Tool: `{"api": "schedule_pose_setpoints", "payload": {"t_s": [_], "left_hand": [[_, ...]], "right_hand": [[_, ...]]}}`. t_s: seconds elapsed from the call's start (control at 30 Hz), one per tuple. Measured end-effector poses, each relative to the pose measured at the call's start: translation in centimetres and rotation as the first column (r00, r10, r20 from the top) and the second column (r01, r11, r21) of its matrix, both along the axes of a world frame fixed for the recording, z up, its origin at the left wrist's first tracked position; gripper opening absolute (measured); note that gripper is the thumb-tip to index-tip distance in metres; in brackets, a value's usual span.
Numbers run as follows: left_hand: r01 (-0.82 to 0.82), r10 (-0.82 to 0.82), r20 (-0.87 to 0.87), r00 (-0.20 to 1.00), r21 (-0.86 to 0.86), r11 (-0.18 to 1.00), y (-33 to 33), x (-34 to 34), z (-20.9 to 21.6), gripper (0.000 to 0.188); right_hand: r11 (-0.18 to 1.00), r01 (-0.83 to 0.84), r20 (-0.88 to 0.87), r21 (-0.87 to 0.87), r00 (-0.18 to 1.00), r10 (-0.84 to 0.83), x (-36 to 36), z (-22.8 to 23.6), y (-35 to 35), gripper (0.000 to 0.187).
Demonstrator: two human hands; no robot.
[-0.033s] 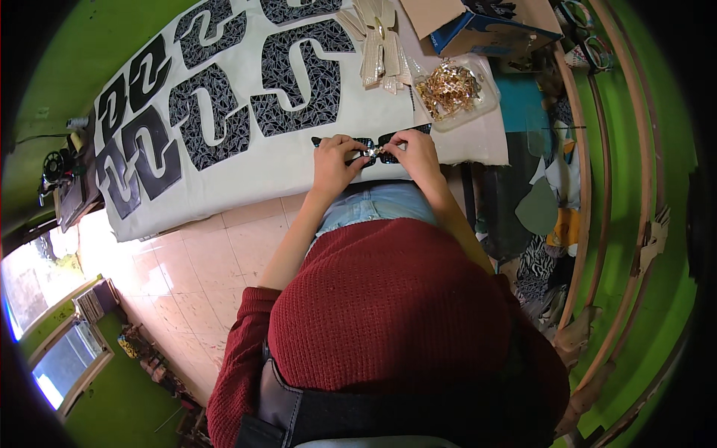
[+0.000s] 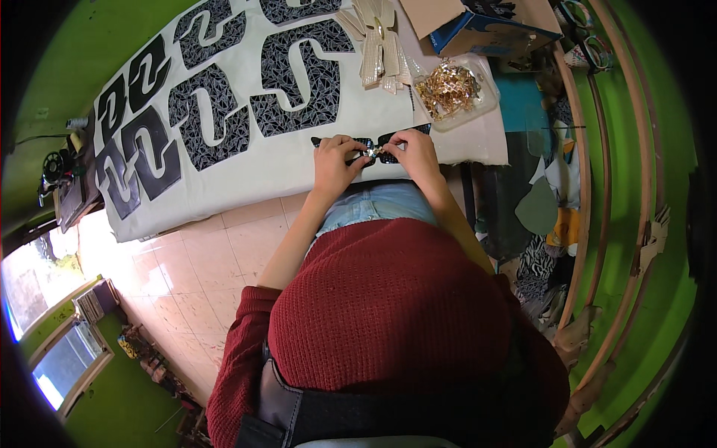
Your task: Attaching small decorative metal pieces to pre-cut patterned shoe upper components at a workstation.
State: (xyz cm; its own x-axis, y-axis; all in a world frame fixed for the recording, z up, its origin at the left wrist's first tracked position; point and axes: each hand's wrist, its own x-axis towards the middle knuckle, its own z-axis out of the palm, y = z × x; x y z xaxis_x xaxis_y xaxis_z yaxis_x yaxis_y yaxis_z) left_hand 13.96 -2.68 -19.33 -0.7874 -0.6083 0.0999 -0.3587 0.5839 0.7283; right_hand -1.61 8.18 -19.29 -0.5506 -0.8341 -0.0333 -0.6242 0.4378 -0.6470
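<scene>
At the near edge of the white-covered table (image 2: 373,108), my two hands meet over a dark, glossy bow-like strip (image 2: 404,135). A small shiny metal ornament (image 2: 371,151) sits at its narrow middle. My left hand (image 2: 337,160) is closed on the strip's left part, with thumb and fingers against the ornament. From the other side, my right hand (image 2: 415,154) pinches the strip beside the ornament. Both ends of the strip stick out past my fingers. How the ornament is fixed is too small to tell.
Black patterned S-shaped cut pieces (image 2: 328,89) lie across the table to the left. Beige strap pieces (image 2: 382,56) are at the back, near a clear tray of gold-coloured metal fittings (image 2: 448,91). A cardboard box (image 2: 441,21) stands behind. A sewing machine (image 2: 54,166) is at far left.
</scene>
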Motion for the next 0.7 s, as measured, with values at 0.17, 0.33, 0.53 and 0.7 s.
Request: {"api": "schedule_pose_setpoints", "payload": {"t_s": [0.17, 0.33, 0.53, 0.7], "left_hand": [[-0.102, 0.103, 0.003, 0.995, -0.097, 0.990, 0.6, -0.2, -0.1, 0.020], [-0.097, 0.099, 0.034, 0.995, -0.034, 0.995, 0.6, -0.3, -0.5, 0.018], [-0.091, 0.091, 0.028, 0.995, -0.026, 0.996, 0.5, -0.3, -0.5, 0.019], [-0.089, 0.090, 0.006, 0.996, -0.094, 0.992, 0.5, -0.2, -0.2, 0.019]], "right_hand": [[0.999, -0.019, 0.120, 0.029, 0.993, 0.015, -0.1, -0.1, 0.2, 0.008], [0.963, 0.150, 0.371, -0.224, 0.927, -0.058, -1.0, -1.4, 1.5, 0.012], [0.985, 0.056, 0.250, -0.163, 0.968, -0.013, -0.6, -0.9, 1.6, 0.015], [0.996, -0.017, 0.190, -0.089, 0.981, 0.034, 0.2, 0.3, 1.4, 0.017]]}}
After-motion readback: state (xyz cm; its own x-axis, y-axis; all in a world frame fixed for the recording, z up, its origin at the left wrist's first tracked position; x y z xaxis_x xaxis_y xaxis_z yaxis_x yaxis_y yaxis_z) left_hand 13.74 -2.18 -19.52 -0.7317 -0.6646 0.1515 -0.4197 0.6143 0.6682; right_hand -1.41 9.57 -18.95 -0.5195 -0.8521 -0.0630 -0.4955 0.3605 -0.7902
